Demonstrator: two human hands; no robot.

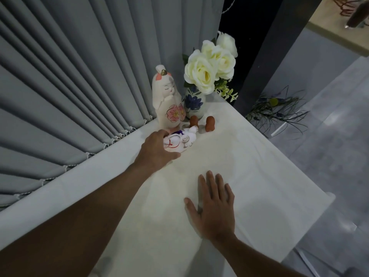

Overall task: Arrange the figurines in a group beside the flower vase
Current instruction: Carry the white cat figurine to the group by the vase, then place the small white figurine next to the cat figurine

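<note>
I see the white cloth-covered table (229, 156) filling the middle of the view, with pleated grey curtains (69, 86) along its far left edge. My left hand (157, 150) reaches to the far corner and grasps a small white ceramic figurine with red and purple markings (182, 141), which lies tilted on its side under my fingers. My right hand (213, 208) lies flat on the cloth, fingers spread, holding nothing, well apart from the group. The tall cream ceramic doll figurine with a pink blossom painted on its front (167, 100) stands upright, touching or just beside the white vase with blue flower painting (194, 104), which holds cream artificial roses (209, 66). Two small terracotta-brown rounded figurines (209, 123) stand just in front of the vase, near the one I grip.
</note>
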